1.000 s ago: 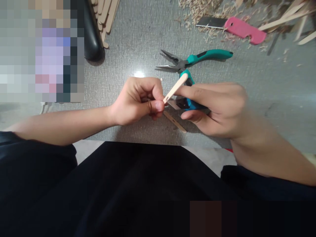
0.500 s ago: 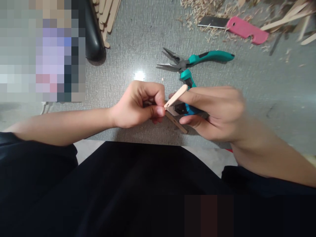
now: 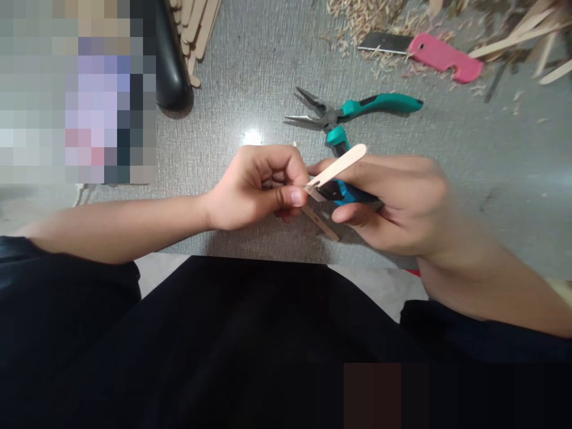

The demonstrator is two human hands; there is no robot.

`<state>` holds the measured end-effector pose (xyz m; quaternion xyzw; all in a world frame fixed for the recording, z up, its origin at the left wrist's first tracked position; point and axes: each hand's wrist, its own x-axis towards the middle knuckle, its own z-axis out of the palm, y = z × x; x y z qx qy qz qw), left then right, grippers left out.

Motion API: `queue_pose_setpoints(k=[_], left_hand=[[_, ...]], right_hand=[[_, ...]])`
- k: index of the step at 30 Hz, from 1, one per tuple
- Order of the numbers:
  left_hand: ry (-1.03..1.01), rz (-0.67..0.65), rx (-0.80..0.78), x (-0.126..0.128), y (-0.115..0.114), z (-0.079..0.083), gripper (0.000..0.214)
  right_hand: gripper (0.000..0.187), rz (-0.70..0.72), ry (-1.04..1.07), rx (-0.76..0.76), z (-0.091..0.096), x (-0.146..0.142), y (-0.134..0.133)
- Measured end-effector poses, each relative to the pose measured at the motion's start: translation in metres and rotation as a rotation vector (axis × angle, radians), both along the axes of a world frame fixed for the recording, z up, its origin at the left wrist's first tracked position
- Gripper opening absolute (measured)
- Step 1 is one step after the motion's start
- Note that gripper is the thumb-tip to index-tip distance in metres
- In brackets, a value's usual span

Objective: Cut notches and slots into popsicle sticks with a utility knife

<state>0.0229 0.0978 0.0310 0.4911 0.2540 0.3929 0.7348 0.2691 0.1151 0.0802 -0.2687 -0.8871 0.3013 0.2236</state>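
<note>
My left hand [image 3: 263,187] pinches a wooden craft stick [image 3: 342,164] between thumb and fingertips, its rounded end slanting up to the right. A small dark hole or notch shows in the stick close to my thumb. In my right hand [image 3: 393,196] is a blue-handled utility knife [image 3: 351,192], its short blade touching or very near the stick by the notch; which of the two is not clear. My right thumb lies along the near side of the handle. Beneath the hands, a second craft stick [image 3: 329,230] with a hole rests on the table, partly covered.
Long-nose pliers [image 3: 331,116] with green handles lie spread beyond my hands. A pink cutter knife [image 3: 444,56] sits by wood shavings [image 3: 357,24] at the back right. More craft sticks [image 3: 199,30] are stacked beside a black object [image 3: 172,65] on the grey table [image 3: 250,71].
More of the held craft stick sticks out, its rounded end now farther right and slightly higher. Both hands have shifted a little to the right.
</note>
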Motion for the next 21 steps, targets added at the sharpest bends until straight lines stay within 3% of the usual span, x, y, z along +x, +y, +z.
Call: queue_pose_setpoints(k=[4, 9, 16, 21], left_hand=[[0.014, 0.055, -0.052, 0.000, -0.001, -0.003, 0.059], [0.080, 0.104, -0.041, 0.001, -0.005, -0.006, 0.058], [0.072, 0.186, -0.081, 0.002, -0.010, 0.005, 0.052], [0.083, 0.128, 0.008, 0.000, -0.010, -0.005, 0.050]], right_hand=[[0.051, 0.016, -0.017, 0.092, -0.001, 0.005, 0.003], [0.054, -0.068, -0.063, 0.146, -0.003, 0.005, 0.001], [0.054, -0.206, -0.036, 0.340, -0.008, 0.005, -0.002], [0.042, -0.345, 0.031, 0.364, -0.015, 0.006, 0.000]])
